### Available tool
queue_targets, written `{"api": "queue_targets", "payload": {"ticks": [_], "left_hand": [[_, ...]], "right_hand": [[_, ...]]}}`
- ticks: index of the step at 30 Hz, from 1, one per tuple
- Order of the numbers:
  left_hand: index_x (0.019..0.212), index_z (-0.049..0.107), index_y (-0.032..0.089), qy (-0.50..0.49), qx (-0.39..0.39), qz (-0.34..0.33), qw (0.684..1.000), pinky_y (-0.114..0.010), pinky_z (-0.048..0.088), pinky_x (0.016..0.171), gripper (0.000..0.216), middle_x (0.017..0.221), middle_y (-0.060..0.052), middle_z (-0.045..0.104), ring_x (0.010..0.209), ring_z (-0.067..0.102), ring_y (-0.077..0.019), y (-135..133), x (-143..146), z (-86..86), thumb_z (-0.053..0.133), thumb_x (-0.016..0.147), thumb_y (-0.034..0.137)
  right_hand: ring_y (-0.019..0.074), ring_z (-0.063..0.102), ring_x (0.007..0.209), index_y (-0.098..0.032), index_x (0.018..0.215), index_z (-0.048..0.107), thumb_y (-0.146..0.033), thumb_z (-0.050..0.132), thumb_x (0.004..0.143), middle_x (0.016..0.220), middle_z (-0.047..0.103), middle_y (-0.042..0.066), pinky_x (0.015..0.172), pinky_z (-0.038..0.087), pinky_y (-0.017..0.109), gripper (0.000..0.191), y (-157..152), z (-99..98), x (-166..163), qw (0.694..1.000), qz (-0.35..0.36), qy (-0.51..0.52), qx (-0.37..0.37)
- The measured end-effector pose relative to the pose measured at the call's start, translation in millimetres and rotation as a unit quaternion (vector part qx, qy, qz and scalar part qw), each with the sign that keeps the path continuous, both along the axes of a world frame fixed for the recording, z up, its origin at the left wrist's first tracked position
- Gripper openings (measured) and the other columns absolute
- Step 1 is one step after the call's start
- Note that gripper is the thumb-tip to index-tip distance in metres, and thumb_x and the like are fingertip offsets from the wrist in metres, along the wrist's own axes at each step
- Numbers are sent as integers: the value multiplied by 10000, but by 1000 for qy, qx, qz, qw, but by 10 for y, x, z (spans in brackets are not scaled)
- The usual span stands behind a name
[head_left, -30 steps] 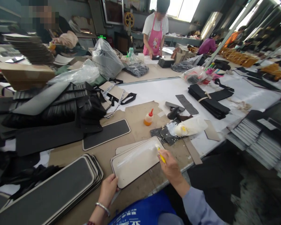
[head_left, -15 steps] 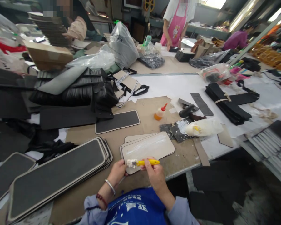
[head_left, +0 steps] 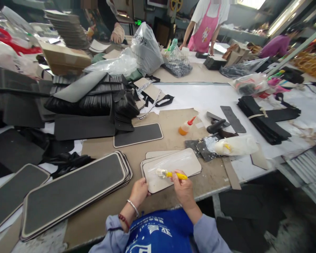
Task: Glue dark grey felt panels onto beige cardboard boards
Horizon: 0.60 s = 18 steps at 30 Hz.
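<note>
At lower centre, the left hand is pinching the pale panel at its left end — a weak hold could be letting it slip. Rightward, the right hand is gripping the yellow brush; hard pressing could be smearing white paste over the edge.

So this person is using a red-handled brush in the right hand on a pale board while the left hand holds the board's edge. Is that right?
Not quite: the head view shows a yellow-handled brush, not a red-handled one. The right hand, left hand and pale board are as you say.
</note>
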<state>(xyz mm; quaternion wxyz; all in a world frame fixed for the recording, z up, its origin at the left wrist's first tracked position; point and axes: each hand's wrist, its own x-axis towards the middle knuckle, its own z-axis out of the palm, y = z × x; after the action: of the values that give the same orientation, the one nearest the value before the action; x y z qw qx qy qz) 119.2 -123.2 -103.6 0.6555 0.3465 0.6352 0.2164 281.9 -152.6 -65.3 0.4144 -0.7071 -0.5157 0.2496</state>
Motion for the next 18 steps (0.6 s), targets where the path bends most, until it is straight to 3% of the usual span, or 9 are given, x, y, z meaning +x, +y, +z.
{"api": "queue_targets", "payload": {"ticks": [4, 8, 13, 18], "left_hand": [[529, 492, 148, -3, 3, 6, 1000, -186, 373, 377, 127, 410, 59, 470, 369, 446, -75, -7, -7, 56, 418, 580, 58], [562, 513, 140, -25, -1, 20, 999, -177, 378, 393, 112, 442, 55, 497, 399, 449, -70, -4, -15, 95, 430, 582, 66], [638, 556, 131, -31, -16, 19, 999, -181, 382, 406, 122, 451, 53, 519, 410, 454, -75, 1, -19, 91, 456, 582, 87], [627, 558, 137, -31, -7, 15, 999, -202, 410, 432, 96, 498, 28, 564, 457, 494, -97, 1, -30, 30, 492, 560, 117]], "right_hand": [[181, 591, 793, -146, 863, 578, -287, 454, 816, 818, 622, 86, 748, 486, 328, 194, -104, 94, 585, 977, -38, -195, 80], [173, 581, 833, -159, 933, 564, -250, 434, 834, 865, 613, 84, 769, 486, 331, 187, -232, 140, 876, 954, -17, -283, 94], [177, 574, 866, -164, 988, 561, -230, 444, 835, 887, 613, 89, 770, 492, 317, 203, -339, 32, 532, 954, 35, -291, 69], [156, 574, 824, -172, 947, 567, -198, 430, 834, 854, 611, 73, 749, 489, 281, 180, -401, 187, -67, 984, 93, -149, 45]]}}
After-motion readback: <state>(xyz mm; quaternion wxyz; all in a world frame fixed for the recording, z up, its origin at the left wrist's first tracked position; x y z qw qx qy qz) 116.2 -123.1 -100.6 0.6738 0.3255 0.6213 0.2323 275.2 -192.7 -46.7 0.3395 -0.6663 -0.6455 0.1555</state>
